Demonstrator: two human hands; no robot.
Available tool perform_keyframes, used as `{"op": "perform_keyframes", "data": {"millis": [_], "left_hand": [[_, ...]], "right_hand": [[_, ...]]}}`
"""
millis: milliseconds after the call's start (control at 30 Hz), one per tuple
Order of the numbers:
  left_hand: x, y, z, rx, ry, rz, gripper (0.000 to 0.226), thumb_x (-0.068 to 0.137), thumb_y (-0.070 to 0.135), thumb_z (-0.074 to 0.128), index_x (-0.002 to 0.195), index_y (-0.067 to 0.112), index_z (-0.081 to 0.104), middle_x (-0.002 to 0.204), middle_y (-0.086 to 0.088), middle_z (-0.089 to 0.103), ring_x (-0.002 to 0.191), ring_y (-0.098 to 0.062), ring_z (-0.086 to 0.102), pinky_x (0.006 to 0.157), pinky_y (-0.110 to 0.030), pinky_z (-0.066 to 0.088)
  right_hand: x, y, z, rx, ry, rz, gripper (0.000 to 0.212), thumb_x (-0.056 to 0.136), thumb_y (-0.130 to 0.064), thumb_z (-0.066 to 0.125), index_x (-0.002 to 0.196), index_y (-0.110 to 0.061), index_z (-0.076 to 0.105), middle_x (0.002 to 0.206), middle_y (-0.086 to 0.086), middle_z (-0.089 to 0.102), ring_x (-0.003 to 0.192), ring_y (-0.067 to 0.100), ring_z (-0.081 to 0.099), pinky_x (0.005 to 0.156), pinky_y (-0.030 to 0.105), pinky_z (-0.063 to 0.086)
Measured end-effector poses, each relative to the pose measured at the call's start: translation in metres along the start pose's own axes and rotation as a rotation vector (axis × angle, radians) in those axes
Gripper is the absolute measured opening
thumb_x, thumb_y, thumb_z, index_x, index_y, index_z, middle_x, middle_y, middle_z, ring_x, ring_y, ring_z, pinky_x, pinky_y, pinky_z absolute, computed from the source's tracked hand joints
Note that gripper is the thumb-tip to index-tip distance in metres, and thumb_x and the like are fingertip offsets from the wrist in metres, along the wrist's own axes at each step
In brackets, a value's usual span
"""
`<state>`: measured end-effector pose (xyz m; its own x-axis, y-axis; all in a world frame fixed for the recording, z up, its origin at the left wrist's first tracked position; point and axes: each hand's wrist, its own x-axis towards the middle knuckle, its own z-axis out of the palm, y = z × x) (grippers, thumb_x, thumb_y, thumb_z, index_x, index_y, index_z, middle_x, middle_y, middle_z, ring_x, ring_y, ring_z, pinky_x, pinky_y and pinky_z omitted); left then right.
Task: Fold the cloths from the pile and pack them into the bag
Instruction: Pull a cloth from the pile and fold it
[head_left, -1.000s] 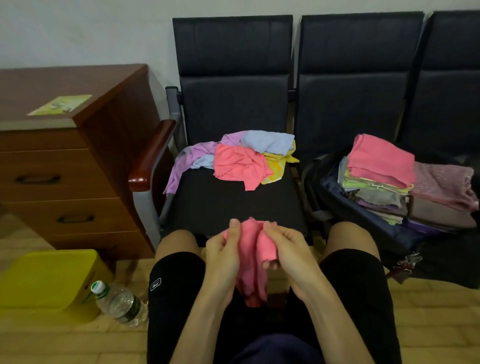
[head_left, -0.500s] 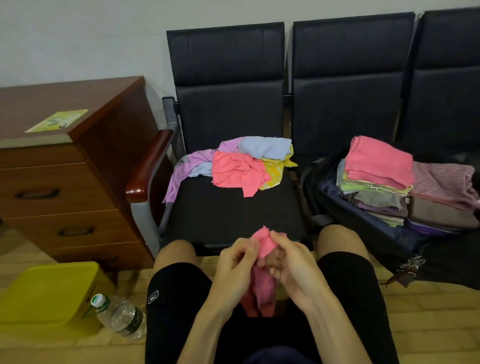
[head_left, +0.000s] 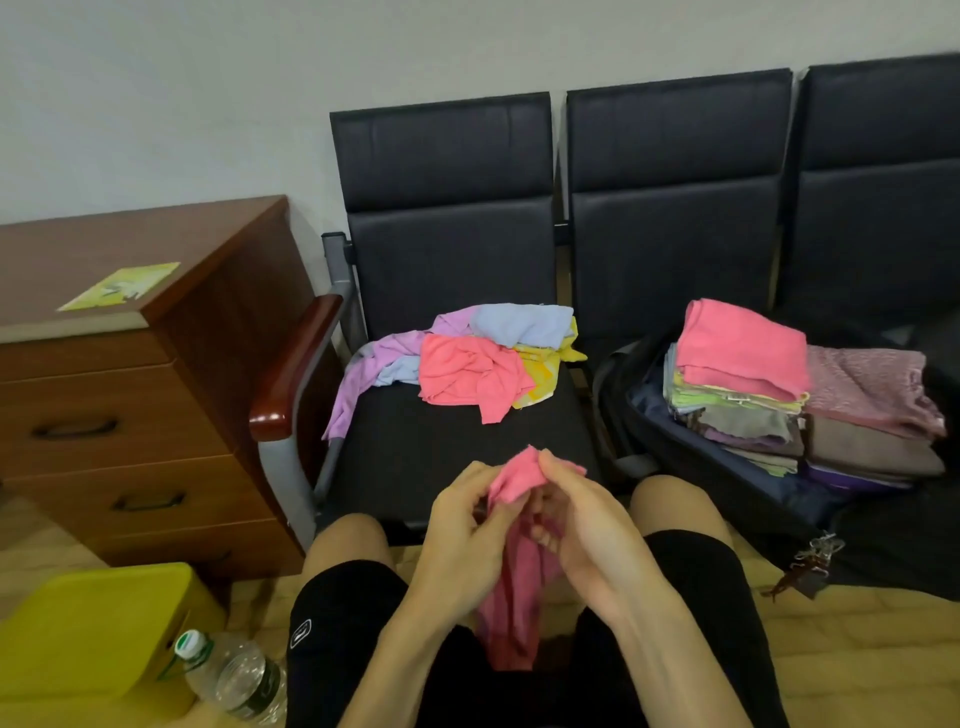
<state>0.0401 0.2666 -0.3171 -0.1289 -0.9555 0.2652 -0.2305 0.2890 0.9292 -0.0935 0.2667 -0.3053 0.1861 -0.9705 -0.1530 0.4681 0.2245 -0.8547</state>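
Note:
Between my knees hangs a pink cloth (head_left: 511, 587), bunched at the top and trailing down over my lap. My left hand (head_left: 465, 525) and my right hand (head_left: 582, 514) both pinch its upper edge, close together. On the black chair seat (head_left: 415, 457) in front lies the loose pile of cloths (head_left: 467, 358): lilac, light blue, coral pink and yellow. To the right, an open dark bag (head_left: 727, 467) on the neighbouring seat holds two stacks of folded cloths (head_left: 743, 384), a pink one on top.
A brown wooden drawer cabinet (head_left: 130, 395) stands at the left, a yellow leaflet on top. A yellow box (head_left: 88, 639) and a plastic water bottle (head_left: 234, 675) sit on the floor at lower left. The chair's wooden armrest (head_left: 296, 369) juts forward.
My hands have drawn closer together on the pink cloth's top edge, gathering it into a narrower bunch. The view has tilted upward a little.

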Motion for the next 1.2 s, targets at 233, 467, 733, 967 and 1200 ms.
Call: {"op": "perform_keyframes", "data": {"millis": [233, 467, 733, 967, 1200], "left_hand": [[0.064, 0.062, -0.029, -0.166, 0.083, -0.033, 0.029, 0.104, 0.021, 0.046, 0.096, 0.026, 0.073, 0.099, 0.004, 0.076, 0.098, -0.01, 0.07, 0.08, -0.025, 0.054], [0.122, 0.168, -0.074, -0.307, -0.216, 0.052, 0.033, 0.101, 0.031, 0.041, 0.105, 0.016, 0.07, 0.102, -0.003, 0.076, 0.097, -0.015, 0.071, 0.088, -0.027, 0.057], [0.149, 0.225, -0.134, 0.005, -0.272, 0.079, 0.032, 0.099, 0.04, 0.043, 0.101, 0.02, 0.068, 0.088, 0.004, 0.069, 0.081, -0.007, 0.063, 0.073, -0.024, 0.054], [0.158, 0.26, -0.15, 0.051, -0.087, 0.191, 0.032, 0.106, 0.03, 0.042, 0.113, 0.008, 0.065, 0.091, -0.002, 0.059, 0.081, -0.01, 0.057, 0.067, -0.022, 0.054], [0.156, 0.269, -0.13, -0.01, 0.207, 0.321, 0.036, 0.107, 0.034, 0.038, 0.102, 0.012, 0.066, 0.08, 0.005, 0.063, 0.071, -0.008, 0.057, 0.069, -0.027, 0.048]], "right_hand": [[0.021, -0.039, 0.002, -0.193, 0.087, -0.145, 0.047, 0.065, -0.046, 0.077, 0.094, -0.01, 0.066, 0.078, -0.004, 0.061, 0.073, 0.007, 0.058, 0.07, 0.028, 0.046], [0.047, -0.143, 0.02, -0.417, -0.039, -0.249, 0.055, 0.066, -0.036, 0.078, 0.117, -0.024, 0.063, 0.099, -0.006, 0.072, 0.077, 0.0, 0.067, 0.063, 0.022, 0.05], [0.021, -0.263, 0.061, -0.773, -0.13, -0.491, 0.034, 0.074, -0.039, 0.071, 0.097, -0.016, 0.079, 0.097, 0.002, 0.077, 0.09, 0.011, 0.069, 0.087, 0.031, 0.05], [0.01, -0.312, 0.109, -0.84, 0.051, -0.809, 0.018, 0.094, -0.031, 0.064, 0.094, -0.018, 0.075, 0.089, -0.001, 0.075, 0.079, 0.009, 0.067, 0.076, 0.024, 0.054], [0.015, -0.302, 0.122, -0.827, 0.184, -0.961, 0.031, 0.1, -0.036, 0.054, 0.096, -0.009, 0.07, 0.083, 0.0, 0.065, 0.073, 0.011, 0.058, 0.071, 0.03, 0.048]]}}
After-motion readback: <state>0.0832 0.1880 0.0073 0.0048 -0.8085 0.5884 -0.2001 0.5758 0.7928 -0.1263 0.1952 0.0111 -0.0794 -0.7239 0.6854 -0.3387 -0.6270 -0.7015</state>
